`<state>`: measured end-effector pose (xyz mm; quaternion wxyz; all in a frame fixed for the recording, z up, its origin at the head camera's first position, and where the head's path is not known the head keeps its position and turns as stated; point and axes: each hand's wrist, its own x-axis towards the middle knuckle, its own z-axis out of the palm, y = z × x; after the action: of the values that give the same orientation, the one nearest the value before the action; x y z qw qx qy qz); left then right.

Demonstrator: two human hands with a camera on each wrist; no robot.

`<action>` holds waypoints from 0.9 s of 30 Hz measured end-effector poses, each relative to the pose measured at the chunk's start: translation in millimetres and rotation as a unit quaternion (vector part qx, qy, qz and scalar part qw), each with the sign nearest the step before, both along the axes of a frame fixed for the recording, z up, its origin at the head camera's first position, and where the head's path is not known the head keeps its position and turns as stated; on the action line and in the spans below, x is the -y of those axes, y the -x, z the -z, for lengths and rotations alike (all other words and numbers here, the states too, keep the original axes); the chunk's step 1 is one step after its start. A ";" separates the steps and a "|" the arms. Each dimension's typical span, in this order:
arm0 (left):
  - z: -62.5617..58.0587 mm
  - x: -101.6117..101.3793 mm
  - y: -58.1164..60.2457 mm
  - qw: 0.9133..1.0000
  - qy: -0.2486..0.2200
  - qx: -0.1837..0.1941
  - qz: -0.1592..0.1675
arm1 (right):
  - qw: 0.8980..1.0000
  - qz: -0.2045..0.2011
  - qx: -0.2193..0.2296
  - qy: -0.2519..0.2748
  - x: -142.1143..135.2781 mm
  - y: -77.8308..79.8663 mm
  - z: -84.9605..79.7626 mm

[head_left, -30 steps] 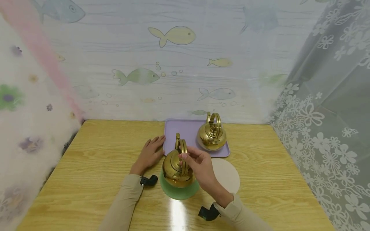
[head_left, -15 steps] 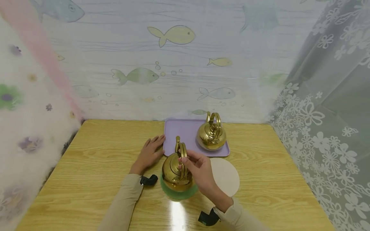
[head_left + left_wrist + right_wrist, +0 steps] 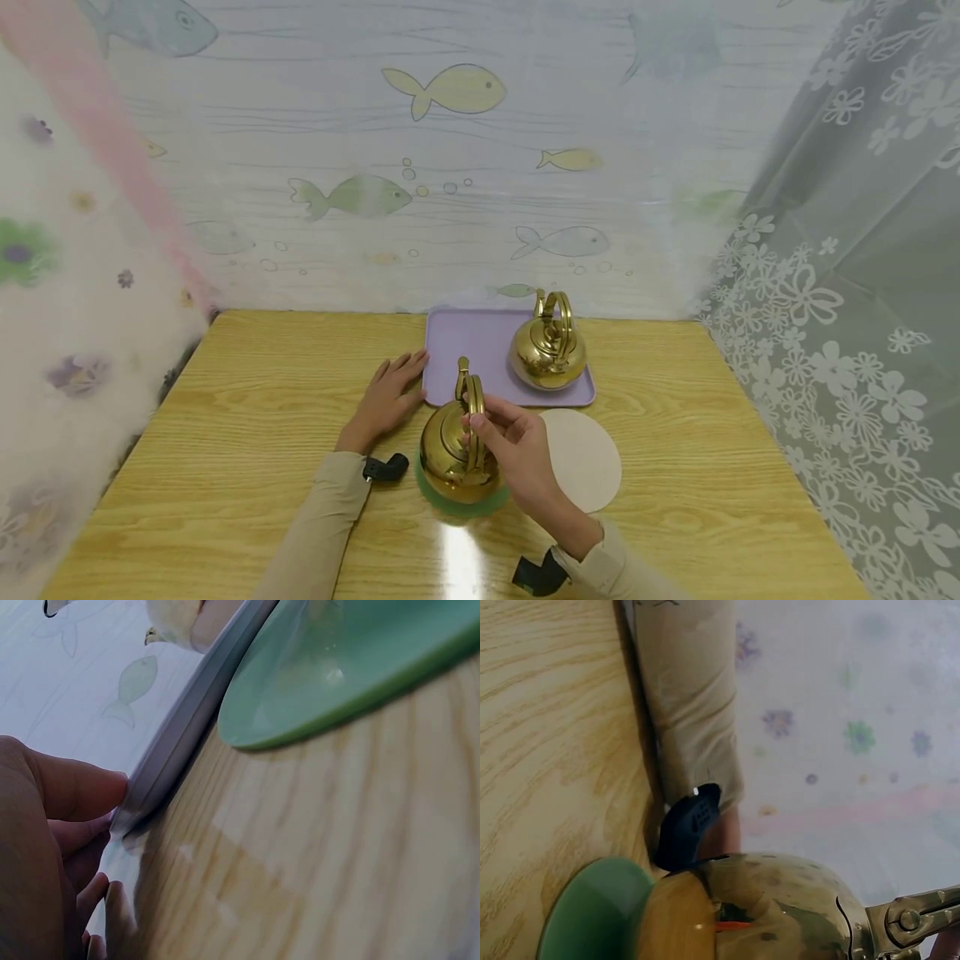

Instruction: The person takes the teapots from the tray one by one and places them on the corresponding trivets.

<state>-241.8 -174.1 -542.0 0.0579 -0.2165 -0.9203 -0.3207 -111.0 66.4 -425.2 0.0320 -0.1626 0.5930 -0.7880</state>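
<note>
My right hand (image 3: 522, 458) pinches the gold kettle (image 3: 450, 467) by its handle (image 3: 476, 456).
I see the kettle over the green dish (image 3: 596, 911), seven o'clock from the lilac tray (image 3: 468, 346); my left hand (image 3: 387, 398), outstretched, touches its nine-o'clock edge.

Mostly in Pairs

One front kettle (image 3: 446, 462) and one rear kettle (image 3: 543, 367) make two; one green disc (image 3: 459, 508) and one cream disc (image 3: 591, 457) also make two. There is one lilac tray (image 3: 465, 350) and one table (image 3: 255, 400). One person shows a left hand (image 3: 388, 400) and a right hand (image 3: 527, 458), so two hands, plus two sleeves (image 3: 315, 525) and two black wrist devices (image 3: 386, 469).
</note>
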 end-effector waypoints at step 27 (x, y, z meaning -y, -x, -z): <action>-0.3 -0.7 0.0 1.000 -0.003 -0.003 0.003 | 1.000 0.006 -0.015 0.015 2.0 -1.8 9.6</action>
<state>-241.9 -173.4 -541.7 0.0601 -0.2198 -0.9187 -0.3226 -109.2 64.4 -434.7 0.0158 -0.1712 0.5827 -0.7943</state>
